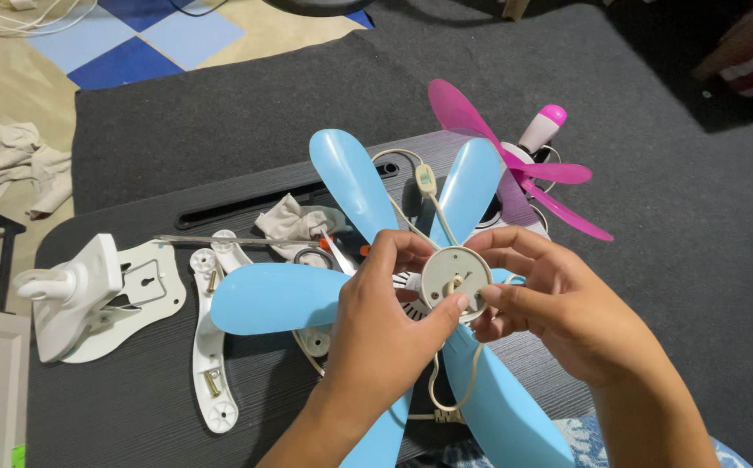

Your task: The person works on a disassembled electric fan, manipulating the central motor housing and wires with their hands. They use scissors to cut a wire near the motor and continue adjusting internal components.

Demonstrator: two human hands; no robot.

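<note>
Two hands met over a blue fan (350, 299) on a low black table (116, 399). Held between them: a round cream cap (455, 277) at the middle of the fan, right where the blades join.

Left hand (389, 325): came up from below, palm down, wrist bent a little. Thumb pressed on the cap's lower edge, first finger curled over its left side. Fingers narrow, pinching the cap.

Right hand (558, 312): came in from the right, arm slanting up from the bottom corner. Fingertips (491, 295) touched the cap's right edge, other fingers curled above it. Also narrow, gripping the cap.

White cord (459, 381) looped down from the cap, between the two wrists. Small switch (427, 179) on the cord, up between two blue blades.

Pink fan (515, 160) behind, just past the table's far edge. White clamp base (73, 295) and white bracket (207, 347) to the left, well apart from the hands. Crumpled cloth (294, 221) near the top blade.
</note>
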